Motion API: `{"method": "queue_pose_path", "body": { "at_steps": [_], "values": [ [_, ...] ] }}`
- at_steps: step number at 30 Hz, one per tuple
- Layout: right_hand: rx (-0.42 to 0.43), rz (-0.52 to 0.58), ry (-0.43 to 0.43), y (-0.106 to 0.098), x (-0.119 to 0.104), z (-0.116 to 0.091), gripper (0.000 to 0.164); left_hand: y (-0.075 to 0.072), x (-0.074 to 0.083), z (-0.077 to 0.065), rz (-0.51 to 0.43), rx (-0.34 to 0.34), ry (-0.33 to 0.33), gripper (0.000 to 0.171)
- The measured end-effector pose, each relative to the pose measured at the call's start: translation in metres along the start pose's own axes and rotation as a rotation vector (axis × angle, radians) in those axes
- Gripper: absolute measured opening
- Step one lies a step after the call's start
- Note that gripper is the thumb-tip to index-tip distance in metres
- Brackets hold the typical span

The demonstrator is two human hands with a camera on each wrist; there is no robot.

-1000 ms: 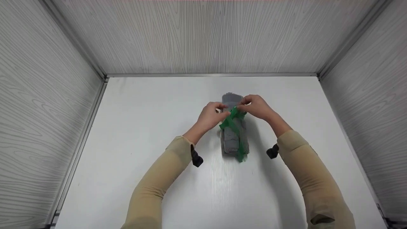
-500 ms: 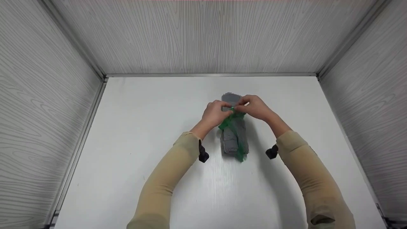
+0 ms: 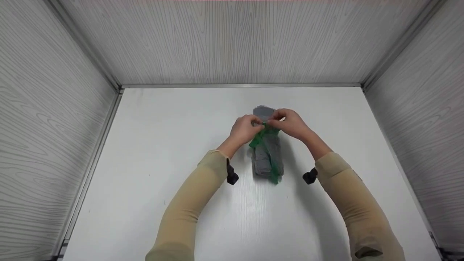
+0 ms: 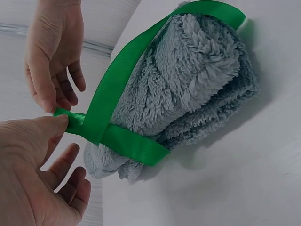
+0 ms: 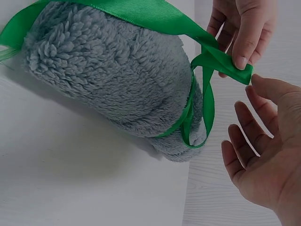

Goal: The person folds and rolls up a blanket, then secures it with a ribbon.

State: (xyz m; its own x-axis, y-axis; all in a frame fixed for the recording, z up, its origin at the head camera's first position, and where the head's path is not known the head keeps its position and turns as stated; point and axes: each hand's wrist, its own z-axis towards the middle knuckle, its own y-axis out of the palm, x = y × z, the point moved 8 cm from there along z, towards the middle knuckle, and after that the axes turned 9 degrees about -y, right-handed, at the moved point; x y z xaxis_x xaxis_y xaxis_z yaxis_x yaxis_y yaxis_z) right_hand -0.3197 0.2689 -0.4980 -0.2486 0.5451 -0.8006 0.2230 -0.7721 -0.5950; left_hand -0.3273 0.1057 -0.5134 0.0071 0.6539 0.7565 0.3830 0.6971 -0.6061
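Observation:
A fluffy grey towel [image 4: 160,80], rolled or folded into a long bundle, lies on the white table. Green ribbon [image 5: 141,16] is wrapped around it and crosses near its far end. My left hand [image 3: 244,129] pinches the ribbon close to the crossing, thumb on top, as the right wrist view also shows. Facing it, my right hand [image 3: 290,124] has thumb and index fingertips at the folded ribbon end and appears to pinch it; its other fingers are loosely curled. A small loop [image 5: 207,113] of ribbon hangs beside the towel. One loose tail trails along the towel toward its near end.
The white tabletop [image 3: 174,127] surrounds the towel. Pale wood-grain panels stand at the back [image 3: 232,43], left and right, with grey metal edging along the table. A black wrist mount [image 3: 232,175] sits under each cuff.
My left hand has moved slightly right and closer to my right hand, bringing the fingertips nearly together over the ribbon. My right hand has barely moved, and the towel stays put.

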Motion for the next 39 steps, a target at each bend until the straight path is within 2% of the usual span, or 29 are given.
{"method": "queue_pose_path", "body": {
  "at_steps": [3, 6, 13, 18, 21, 24, 27, 34, 39],
  "values": [
    [0.054, -0.029, 0.02, -0.004, 0.001, -0.007, 0.029, -0.001, -0.001, 0.0, -0.012, -0.004, -0.005, 0.023],
    [0.072, -0.093, 0.02, -0.003, 0.0, -0.016, 0.029, 0.0, -0.002, 0.0, -0.024, -0.008, -0.004, 0.023],
    [-0.027, -0.359, -0.103, 0.028, -0.015, -0.036, 0.034, 0.002, -0.006, -0.001, -0.042, -0.017, -0.016, 0.021],
    [-0.063, -0.439, -0.127, 0.05, -0.016, -0.042, 0.033, 0.003, -0.007, -0.001, -0.059, -0.02, -0.014, 0.02],
    [-0.048, -0.406, -0.146, 0.055, -0.016, -0.044, 0.024, 0.004, -0.007, -0.002, -0.064, -0.029, -0.013, 0.02],
    [-0.027, -0.318, -0.156, 0.054, -0.016, -0.046, 0.017, 0.005, -0.007, -0.002, -0.061, -0.038, -0.012, 0.021],
    [-0.03, -0.218, -0.158, 0.048, -0.016, -0.049, 0.017, 0.007, -0.007, -0.003, -0.052, -0.048, -0.009, 0.021],
    [-0.113, -0.015, -0.092, 0.028, -0.009, -0.062, 0.028, 0.008, -0.008, -0.005, -0.039, -0.045, 0.002, 0.022],
    [-0.181, 0.028, -0.049, 0.011, 0.0, -0.067, 0.028, 0.01, -0.01, -0.005, -0.038, -0.045, -0.01, 0.024]
  ]
}}
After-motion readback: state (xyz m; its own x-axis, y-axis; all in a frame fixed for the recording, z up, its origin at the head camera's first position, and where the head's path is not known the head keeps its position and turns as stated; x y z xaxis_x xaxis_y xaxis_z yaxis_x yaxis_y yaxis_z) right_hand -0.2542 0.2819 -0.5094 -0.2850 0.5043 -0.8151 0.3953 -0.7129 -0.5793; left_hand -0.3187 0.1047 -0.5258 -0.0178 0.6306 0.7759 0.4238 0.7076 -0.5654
